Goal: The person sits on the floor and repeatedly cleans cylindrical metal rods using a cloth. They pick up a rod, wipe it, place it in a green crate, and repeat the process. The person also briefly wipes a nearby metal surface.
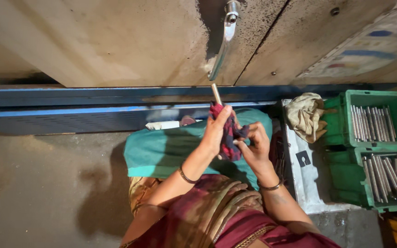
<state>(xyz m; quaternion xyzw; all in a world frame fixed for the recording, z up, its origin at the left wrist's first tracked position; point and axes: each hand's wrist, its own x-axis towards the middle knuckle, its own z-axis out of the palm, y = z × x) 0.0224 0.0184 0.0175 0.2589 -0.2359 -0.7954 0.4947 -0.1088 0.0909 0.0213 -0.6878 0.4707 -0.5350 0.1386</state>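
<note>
Over teal cloth (161,151), rod (216,93) tops rag-wrapped grip (228,133).

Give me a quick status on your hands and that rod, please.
Left hand and right hand both closed on a red-and-blue rag. Rag wrapped around a metal rod, top end poking out. Nothing blocking.

Pale poster (368,50) top right (blurred), perhaps blue-banded.

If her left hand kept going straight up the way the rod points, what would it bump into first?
Probably the shiny metal handle on the grey wall above; the left hand holds a cloth around a thin rod aimed there. Depth is unclear.
</note>
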